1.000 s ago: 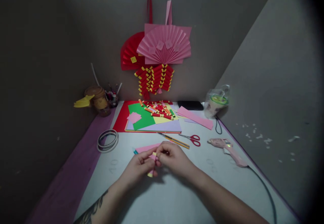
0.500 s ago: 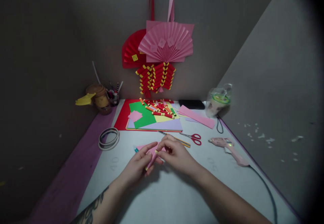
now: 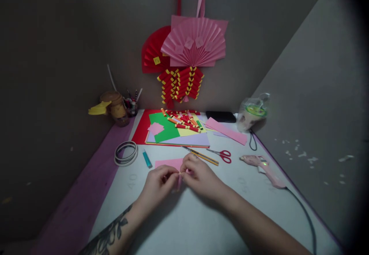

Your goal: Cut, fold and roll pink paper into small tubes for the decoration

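Observation:
Over the white table, my left hand (image 3: 161,182) and my right hand (image 3: 200,174) meet fingertip to fingertip, both closed on a small pink paper roll (image 3: 179,186) with a pale yellow end. The roll points down toward me, and its upper end is partly hidden by my fingers. Behind my hands lies a flat pink paper sheet (image 3: 167,163). A teal utility knife (image 3: 147,158) rests left of that sheet. Just beyond my right hand are a yellow pencil (image 3: 206,158) and red-handled scissors (image 3: 223,155).
Tape rolls (image 3: 126,154) lie at left, a pink glue gun (image 3: 263,166) with its cord at right. Coloured paper sheets (image 3: 178,138) carry several small paper rolls (image 3: 187,126). A phone (image 3: 220,116) and cups stand at the back; paper fans (image 3: 194,43) hang on the wall.
My left hand has turned from cradling the pink roll to pinching its upper end beside my right fingers. The teal knife and pink sheet now show more fully; the view has shifted slightly.

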A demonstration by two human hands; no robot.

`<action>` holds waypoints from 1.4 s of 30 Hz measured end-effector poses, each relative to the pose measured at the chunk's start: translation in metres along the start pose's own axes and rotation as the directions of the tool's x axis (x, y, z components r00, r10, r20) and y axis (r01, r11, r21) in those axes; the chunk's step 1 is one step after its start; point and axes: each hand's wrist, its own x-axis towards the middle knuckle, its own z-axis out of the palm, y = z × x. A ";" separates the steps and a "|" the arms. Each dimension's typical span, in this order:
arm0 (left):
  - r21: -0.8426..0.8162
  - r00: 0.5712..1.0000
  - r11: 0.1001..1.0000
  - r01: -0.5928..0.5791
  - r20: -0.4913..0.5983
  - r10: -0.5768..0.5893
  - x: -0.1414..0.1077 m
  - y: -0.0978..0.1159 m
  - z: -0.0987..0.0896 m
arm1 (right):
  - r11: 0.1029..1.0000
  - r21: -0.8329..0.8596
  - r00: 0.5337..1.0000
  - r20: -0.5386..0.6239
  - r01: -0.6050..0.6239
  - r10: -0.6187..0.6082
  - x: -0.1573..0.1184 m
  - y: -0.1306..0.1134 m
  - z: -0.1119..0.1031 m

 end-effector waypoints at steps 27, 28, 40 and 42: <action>0.642 0.791 0.521 -0.562 0.233 0.565 -0.012 -0.010 0.002 | 0.997 -0.067 0.975 0.217 -0.045 0.058 0.000 -0.004 -0.002; 0.635 0.797 0.536 -0.557 0.227 0.559 -0.012 -0.009 0.003 | 0.996 -0.073 0.975 0.213 -0.048 0.062 0.000 -0.004 -0.001; 0.139 0.974 0.968 -0.210 0.118 0.194 -0.005 -0.001 0.003 | 0.994 -0.100 0.985 0.164 -0.037 0.053 -0.003 -0.004 -0.006; 0.112 0.985 0.984 -0.139 0.115 0.126 -0.005 -0.001 0.004 | 0.986 -0.166 0.985 0.162 -0.033 0.060 -0.004 -0.007 -0.007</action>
